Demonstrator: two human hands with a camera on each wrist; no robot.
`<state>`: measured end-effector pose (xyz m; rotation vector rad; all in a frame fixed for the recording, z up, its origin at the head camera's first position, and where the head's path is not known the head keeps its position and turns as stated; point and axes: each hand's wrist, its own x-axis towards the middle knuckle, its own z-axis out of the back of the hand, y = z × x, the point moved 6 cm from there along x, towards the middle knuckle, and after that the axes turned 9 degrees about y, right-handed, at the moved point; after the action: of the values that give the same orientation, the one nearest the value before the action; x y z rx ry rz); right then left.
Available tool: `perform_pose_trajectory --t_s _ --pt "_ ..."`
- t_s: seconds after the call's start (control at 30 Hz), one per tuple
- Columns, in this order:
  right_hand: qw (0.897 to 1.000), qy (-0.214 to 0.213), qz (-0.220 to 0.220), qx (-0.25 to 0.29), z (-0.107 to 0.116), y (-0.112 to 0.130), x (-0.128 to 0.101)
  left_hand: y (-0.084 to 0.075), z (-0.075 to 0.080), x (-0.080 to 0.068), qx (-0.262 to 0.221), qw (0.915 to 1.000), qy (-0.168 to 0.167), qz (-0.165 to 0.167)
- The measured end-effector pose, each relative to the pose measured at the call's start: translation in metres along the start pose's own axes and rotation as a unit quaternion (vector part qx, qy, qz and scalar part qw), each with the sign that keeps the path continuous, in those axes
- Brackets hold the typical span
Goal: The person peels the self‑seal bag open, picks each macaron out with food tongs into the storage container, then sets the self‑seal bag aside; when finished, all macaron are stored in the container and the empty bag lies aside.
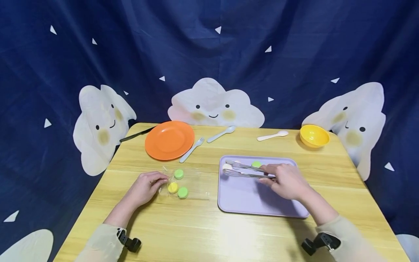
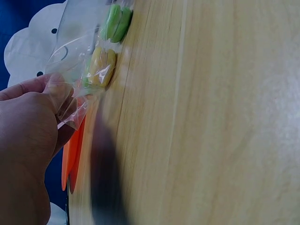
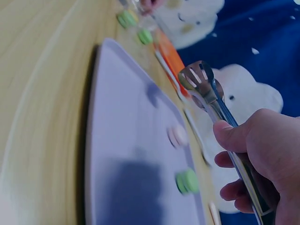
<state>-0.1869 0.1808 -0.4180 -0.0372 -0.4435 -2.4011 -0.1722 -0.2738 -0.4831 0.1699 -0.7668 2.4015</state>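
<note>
while spread across the wooden surface (image 1: 229, 229), holding a lavender tray (image 1: 248, 200) with pink and green macarons. right hand (image 1: 285, 181) clamped on metal tongs (image 1: 243, 170) above the tray; left hand (image 1: 145, 187) pinching the clear bag (image 1: 183, 183) steady. third bagged macaron blurred.

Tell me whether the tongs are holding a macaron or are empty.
Empty. In the right-wrist view the tongs in the right hand are raised above the tray, nothing between the tips; the pink macaron lies below.

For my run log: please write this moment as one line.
left hand: holds clear bag | right hand: grips tongs over purple tray | tongs: empty
</note>
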Motion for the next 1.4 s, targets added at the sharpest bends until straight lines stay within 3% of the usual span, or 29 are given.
perform_pose_trajectory --t_s 0.13,0.43,0.87,1.17,1.4 --pt "1.000 -0.004 -0.021 0.012 0.016 -0.021 -0.021 -0.001 0.000 0.000 0.003 1.0000 0.002 0.002" --pt "0.995 -0.013 -0.095 -0.016 0.038 -0.065 -0.066 0.001 -0.001 0.000 0.005 0.9998 0.009 0.017" --pt "0.985 0.014 -0.169 -0.031 0.027 -0.116 -0.105 -0.001 0.000 0.001 0.006 0.9996 0.018 0.019" --pt "0.978 0.058 -0.200 -0.012 0.016 -0.124 -0.105 -0.002 0.001 -0.002 0.004 0.9996 0.019 0.021" --pt "0.987 0.009 -0.163 -0.001 0.028 -0.099 -0.092 -0.002 0.001 -0.001 0.005 0.9994 0.022 0.025"
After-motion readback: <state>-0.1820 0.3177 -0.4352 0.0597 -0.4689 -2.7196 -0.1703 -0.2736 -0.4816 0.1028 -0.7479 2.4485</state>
